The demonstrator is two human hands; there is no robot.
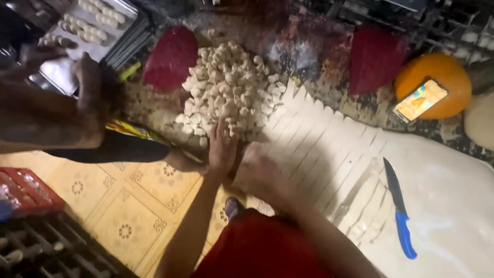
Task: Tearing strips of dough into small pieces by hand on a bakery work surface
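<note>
Pressing at pile's near edge | left hand (222, 149) grip flat, open on dough pieces (229, 87) | right hand (260, 172) blurred, grip unclear, on dough strips (319, 139) running far-right | worktop (453, 206)

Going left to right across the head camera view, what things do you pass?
Red crate → tray of dough pieces → left hand at the dough pile → right hand → cut dough strips → blue-handled knife → phone on an orange round.
</note>
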